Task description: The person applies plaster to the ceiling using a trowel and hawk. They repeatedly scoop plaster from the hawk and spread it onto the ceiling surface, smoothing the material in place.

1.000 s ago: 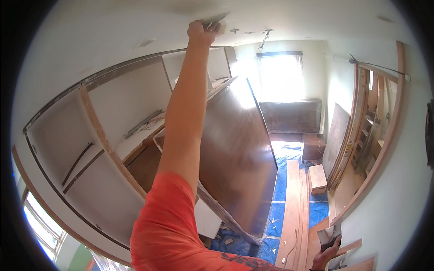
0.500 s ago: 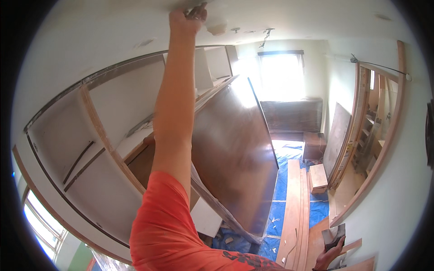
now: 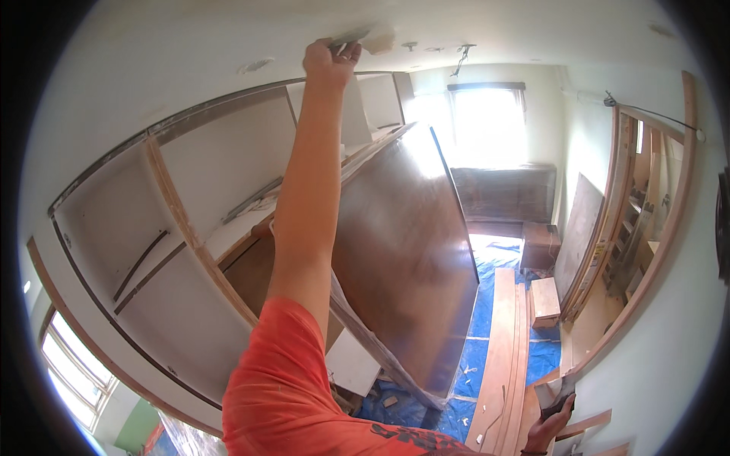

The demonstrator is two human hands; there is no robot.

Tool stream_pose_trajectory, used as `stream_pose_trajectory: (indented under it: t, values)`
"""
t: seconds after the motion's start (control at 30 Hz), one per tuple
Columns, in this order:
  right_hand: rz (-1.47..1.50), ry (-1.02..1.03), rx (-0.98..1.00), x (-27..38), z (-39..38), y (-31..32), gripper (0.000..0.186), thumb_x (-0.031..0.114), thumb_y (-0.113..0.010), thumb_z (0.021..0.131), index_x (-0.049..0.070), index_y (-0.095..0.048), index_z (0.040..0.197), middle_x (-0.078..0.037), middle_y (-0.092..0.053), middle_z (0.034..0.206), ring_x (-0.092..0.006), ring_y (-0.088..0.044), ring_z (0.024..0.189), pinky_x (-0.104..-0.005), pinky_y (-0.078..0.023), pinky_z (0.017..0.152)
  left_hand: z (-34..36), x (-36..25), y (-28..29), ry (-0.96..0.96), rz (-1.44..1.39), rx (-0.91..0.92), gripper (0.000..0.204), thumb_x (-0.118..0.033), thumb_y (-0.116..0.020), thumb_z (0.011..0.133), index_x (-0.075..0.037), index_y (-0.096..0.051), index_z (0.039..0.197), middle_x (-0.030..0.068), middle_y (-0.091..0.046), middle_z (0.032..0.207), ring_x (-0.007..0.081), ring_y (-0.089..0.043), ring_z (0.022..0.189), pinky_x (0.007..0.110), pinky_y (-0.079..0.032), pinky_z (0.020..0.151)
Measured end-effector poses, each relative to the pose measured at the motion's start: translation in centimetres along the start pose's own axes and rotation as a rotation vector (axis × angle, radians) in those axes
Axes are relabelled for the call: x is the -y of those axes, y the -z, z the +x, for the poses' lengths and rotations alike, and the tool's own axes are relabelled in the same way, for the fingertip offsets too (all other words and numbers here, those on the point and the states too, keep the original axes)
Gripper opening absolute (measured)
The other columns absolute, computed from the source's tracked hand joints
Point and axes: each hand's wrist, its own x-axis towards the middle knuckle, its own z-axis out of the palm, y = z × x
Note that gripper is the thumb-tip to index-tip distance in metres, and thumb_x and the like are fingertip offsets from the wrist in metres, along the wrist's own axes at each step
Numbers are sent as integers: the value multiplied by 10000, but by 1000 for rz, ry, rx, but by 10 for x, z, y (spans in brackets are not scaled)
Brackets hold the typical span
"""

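The left hand (image 3: pixel 328 62) grips a blade (image 3: pixel 351 36) at the ceiling (image 3: pixel 190 53) beside a tan patch (image 3: pixel 381 42), the right hand (image 3: pixel 555 425) clasping a dark tool (image 3: pixel 560 397).

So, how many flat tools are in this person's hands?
2: one flat tool in the raised left hand, by the ceiling; another in the right hand, low at right. Others could be hidden.

No lettering, number or sign can be read anywhere in this view. The orange shirt (image 3: pixel 285 380) carries a dark print (image 3: pixel 411 438) near the lower edge, though whether its shapes are letters or only a pattern cannot be told. A small yellowish patch (image 3: pixel 601 248) on the wooden door frame (image 3: pixel 620 178) at the right is too small and blurred to make out.
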Motion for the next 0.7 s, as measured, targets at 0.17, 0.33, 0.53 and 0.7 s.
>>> stream_pose_trajectory:
  t: [0.17,0.33,0.53,0.7]
  values:
    - [-6,68,18,3,4,18,637,450,-544,1017,37,-425,1487,-104,-465,1504,-281,-456,1365,-402,-325,1138,65,27,-18,62,-6,8,384,-83,-408,1009,6,-423,1382,192,-470,1398,415,-551,1208,535,-406,1055]
    - [-17,50,-89,13,-1,27,648,467,-550,1009,58,-424,1496,-93,-457,1513,-281,-430,1385,-420,-293,1144,68,23,-37,20,30,150,371,-121,-362,1031,51,-392,1358,209,-459,1425,417,-551,1245,521,-378,1061]
    - [21,58,-99,20,-4,25,653,468,-544,1013,57,-415,1503,-97,-452,1519,-280,-427,1389,-408,-305,1143,14,-31,-57,31,-76,71,370,-146,-408,1036,46,-406,1352,207,-461,1431,394,-550,1268,524,-378,1064]
    - [33,39,-15,26,1,13,638,452,-532,1023,45,-412,1500,-104,-461,1510,-272,-453,1372,-388,-350,1132,-56,-90,-70,-121,-97,86,196,-109,-492,941,-7,-582,1081,187,-658,1081,374,-661,965,489,-493,869]
